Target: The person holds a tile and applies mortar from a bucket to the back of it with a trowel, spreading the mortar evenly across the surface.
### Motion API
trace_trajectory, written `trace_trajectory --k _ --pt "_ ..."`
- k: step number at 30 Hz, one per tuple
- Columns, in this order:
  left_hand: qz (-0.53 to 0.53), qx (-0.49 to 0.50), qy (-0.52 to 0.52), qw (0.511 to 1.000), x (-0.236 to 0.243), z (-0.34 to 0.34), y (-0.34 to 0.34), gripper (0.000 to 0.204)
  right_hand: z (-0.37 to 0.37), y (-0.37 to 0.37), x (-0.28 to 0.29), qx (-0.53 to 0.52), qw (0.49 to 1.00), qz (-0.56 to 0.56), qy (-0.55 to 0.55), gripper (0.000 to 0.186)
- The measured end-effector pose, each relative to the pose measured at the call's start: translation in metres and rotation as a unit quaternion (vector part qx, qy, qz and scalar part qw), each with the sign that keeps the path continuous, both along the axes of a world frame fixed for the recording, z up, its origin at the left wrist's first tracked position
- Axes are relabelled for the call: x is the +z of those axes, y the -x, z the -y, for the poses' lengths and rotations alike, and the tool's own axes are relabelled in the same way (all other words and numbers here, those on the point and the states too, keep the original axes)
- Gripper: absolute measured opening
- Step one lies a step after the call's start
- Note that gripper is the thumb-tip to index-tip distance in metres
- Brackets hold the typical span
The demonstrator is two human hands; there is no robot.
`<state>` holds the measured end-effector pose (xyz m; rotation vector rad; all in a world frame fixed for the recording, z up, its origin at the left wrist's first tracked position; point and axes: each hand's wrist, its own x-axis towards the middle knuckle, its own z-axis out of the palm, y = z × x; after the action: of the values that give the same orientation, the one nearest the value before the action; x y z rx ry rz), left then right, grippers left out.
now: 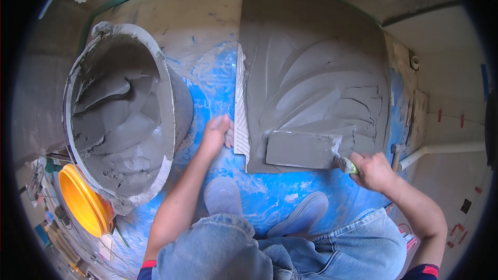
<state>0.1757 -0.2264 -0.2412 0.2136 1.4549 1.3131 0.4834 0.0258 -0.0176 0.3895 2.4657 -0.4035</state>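
My right hand (374, 171) is closed round the green handle of a flat rectangular trowel (301, 150). Its grey-smeared blade lies at the near edge of a large tile (241, 135) spread with wet grey mortar (311, 78). Sweeping curved trowel marks and ridges run across the mortar. A pale ribbed strip of the tile shows along its left side. There, my left hand (217, 130) has its curled fingers and thumb at the tile's edge, partly hidden from view. A big bucket (179, 103) of grey mortar stands to the left of this hand.
Blue printed sheeting (207, 83) covers the floor beneath my shoes (223, 196). A yellow bucket (83, 202) sits beside the mortar bucket. At the right, a white pipe (446, 148) runs along the wall, and a short pipe end (414, 62) sticks up farther back.
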Motion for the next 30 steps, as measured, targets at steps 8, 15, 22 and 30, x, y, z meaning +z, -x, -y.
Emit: trace_trajectory --k 8,15,22,30 --pt "-0.052 0.066 0.033 0.996 0.021 0.049 -0.024 0.041 -0.047 0.099 -0.021 0.098 0.979 -0.1 -0.146 0.01" --pt "-0.059 0.105 0.14 0.983 0.041 0.094 -0.047 0.037 -0.048 0.117 -0.02 -0.092 0.994 0.007 0.051 0.028" --pt "0.146 -0.022 0.077 0.986 0.069 0.137 -0.072 0.037 -0.049 0.106 0.054 -0.004 0.97 0.232 0.076 0.031" --pt "0.094 -0.03 0.127 0.987 0.082 0.128 -0.082 0.037 -0.028 0.2 0.004 0.175 0.976 -0.016 -0.129 0.022"
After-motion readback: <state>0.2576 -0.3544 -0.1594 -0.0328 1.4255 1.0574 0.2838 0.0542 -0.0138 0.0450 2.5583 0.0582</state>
